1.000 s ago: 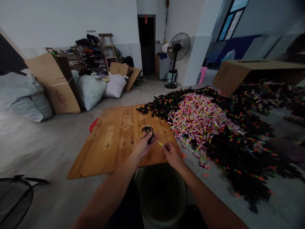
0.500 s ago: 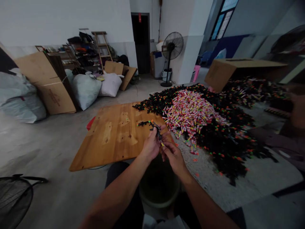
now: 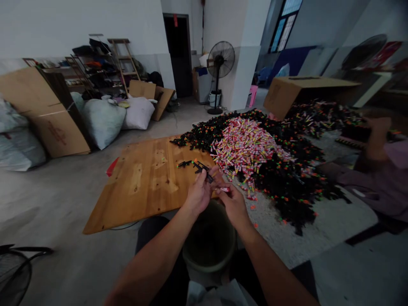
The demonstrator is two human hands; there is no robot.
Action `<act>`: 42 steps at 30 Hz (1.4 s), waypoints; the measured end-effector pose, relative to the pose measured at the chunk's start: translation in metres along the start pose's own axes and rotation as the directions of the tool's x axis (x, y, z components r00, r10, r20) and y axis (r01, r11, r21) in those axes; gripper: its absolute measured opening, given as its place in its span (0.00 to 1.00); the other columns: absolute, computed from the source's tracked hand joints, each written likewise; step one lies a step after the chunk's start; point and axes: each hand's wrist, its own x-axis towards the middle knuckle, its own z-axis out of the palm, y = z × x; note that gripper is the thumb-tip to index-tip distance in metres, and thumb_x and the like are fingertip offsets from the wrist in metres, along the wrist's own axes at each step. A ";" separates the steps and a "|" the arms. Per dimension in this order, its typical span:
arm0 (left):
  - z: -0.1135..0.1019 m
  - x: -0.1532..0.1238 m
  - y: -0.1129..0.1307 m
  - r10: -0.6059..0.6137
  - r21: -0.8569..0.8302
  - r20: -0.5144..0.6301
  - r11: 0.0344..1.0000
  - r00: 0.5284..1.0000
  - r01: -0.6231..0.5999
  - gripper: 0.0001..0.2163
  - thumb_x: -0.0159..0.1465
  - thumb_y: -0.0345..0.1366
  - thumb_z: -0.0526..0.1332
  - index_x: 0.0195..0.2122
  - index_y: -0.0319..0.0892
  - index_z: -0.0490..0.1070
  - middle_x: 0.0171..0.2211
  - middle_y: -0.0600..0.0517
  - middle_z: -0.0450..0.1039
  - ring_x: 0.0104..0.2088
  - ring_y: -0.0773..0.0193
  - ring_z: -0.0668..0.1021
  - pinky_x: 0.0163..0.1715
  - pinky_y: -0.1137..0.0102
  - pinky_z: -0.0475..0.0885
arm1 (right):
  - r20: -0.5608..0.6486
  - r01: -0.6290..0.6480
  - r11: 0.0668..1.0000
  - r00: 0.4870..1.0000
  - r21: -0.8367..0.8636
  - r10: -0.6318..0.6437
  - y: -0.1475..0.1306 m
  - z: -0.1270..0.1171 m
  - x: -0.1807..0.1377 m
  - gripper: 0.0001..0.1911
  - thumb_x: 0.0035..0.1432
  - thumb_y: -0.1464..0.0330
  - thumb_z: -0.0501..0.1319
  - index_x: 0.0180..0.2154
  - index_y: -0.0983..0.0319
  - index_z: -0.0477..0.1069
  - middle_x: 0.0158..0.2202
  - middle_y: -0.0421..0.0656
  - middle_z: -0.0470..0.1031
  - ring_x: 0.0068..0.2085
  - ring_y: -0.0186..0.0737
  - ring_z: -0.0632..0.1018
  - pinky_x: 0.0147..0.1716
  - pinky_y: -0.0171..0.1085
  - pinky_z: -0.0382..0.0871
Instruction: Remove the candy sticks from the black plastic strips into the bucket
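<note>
My left hand is closed around a small black toy gun with an orange tip, held above the near right edge of the wooden board. Between the fingertips of my right hand is a little red-and-white printed tube, just to the right of the toy gun. Whether the tube touches the gun I cannot tell. A second black toy gun lies on the board beyond my left hand. Below both hands stands a round bucket, its inside dark.
Right of the board spreads a heap of printed tubes amid a pile of black toy guns. A cardboard box lies behind it. Another person's arm shows at far right. A standing fan and stuffed sacks are farther back.
The view has swung to the right. The tube in my right hand has turned sideways and shows its red print; before, its yellow end showed close to the toy gun's rear.
</note>
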 end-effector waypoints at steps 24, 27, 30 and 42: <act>0.001 -0.001 -0.007 -0.021 0.052 -0.062 0.998 0.998 0.024 0.21 0.58 0.45 0.73 0.49 0.41 0.74 0.39 0.50 0.81 0.29 0.65 0.82 0.26 0.74 0.76 | 0.348 0.450 0.600 0.893 -0.662 -0.285 -0.018 -0.019 0.003 0.13 0.66 0.66 0.58 0.47 0.59 0.78 0.42 0.46 0.79 0.43 0.44 0.78 0.45 0.40 0.70; 0.000 -0.001 -0.008 -0.023 0.050 -0.086 0.998 0.996 0.027 0.21 0.58 0.44 0.73 0.48 0.40 0.74 0.39 0.49 0.82 0.30 0.64 0.83 0.27 0.73 0.76 | 0.325 0.466 0.524 0.882 -0.713 -0.342 -0.018 -0.019 0.001 0.13 0.67 0.66 0.58 0.48 0.59 0.79 0.43 0.47 0.79 0.44 0.45 0.78 0.46 0.40 0.70; -0.001 -0.002 -0.009 -0.015 0.042 -0.098 0.999 0.995 0.019 0.20 0.58 0.44 0.73 0.48 0.41 0.74 0.39 0.49 0.82 0.31 0.64 0.83 0.28 0.74 0.76 | 0.347 0.495 0.463 0.861 -0.735 -0.371 -0.019 -0.020 -0.001 0.13 0.67 0.66 0.58 0.48 0.59 0.79 0.42 0.47 0.79 0.44 0.45 0.78 0.47 0.40 0.71; -0.005 -0.004 -0.011 0.008 0.067 -0.122 0.998 0.993 0.001 0.21 0.58 0.47 0.73 0.47 0.42 0.75 0.41 0.49 0.81 0.32 0.64 0.83 0.28 0.74 0.75 | 0.369 0.443 0.519 0.897 -0.731 -0.244 -0.027 -0.018 0.003 0.11 0.65 0.67 0.59 0.43 0.60 0.80 0.40 0.46 0.80 0.42 0.44 0.78 0.44 0.39 0.69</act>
